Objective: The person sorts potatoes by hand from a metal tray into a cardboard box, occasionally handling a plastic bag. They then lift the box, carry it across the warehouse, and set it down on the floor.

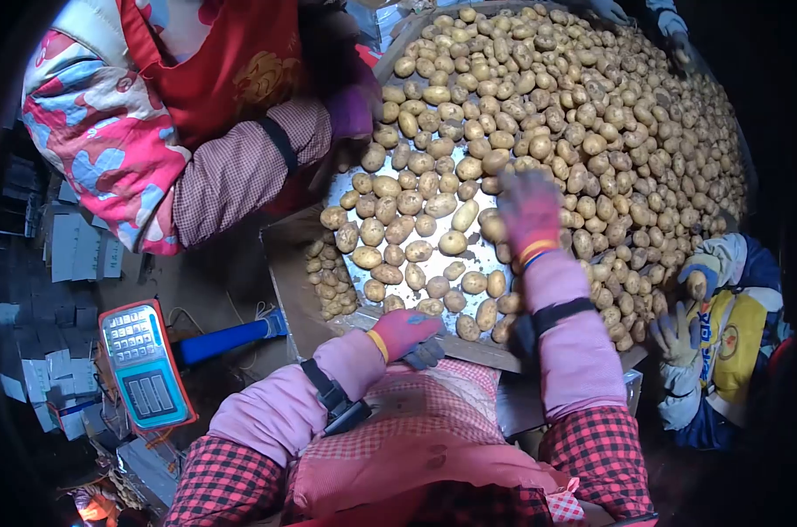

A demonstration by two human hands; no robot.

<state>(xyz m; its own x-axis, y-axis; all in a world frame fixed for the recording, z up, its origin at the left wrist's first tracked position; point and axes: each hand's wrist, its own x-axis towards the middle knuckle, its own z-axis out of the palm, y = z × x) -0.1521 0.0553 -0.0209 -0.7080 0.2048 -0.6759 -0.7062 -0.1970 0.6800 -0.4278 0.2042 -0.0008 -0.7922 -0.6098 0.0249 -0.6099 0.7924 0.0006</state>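
Observation:
My right hand [530,202], in a pink glove with dark fingers, reaches over the potatoes [591,140] on the sorting table. Motion smears its fingers, and whether they grip a potato cannot be made out. My left hand [407,334], also in a pink glove, is at the table's near edge, close to my apron. Its grey fingers are curled together; anything inside them is hidden. Between my hands, loose potatoes [398,230] lie spread on a shiny metal surface [468,255]. Behind my right hand the potatoes form a large, dense heap.
A co-worker in a red apron [223,79] stands at the left, a purple-gloved hand [354,110] beside the table. Another person [723,334] works at the right, holding a potato. Below the left corner are more potatoes [330,281]. A digital scale display [148,364] stands lower left.

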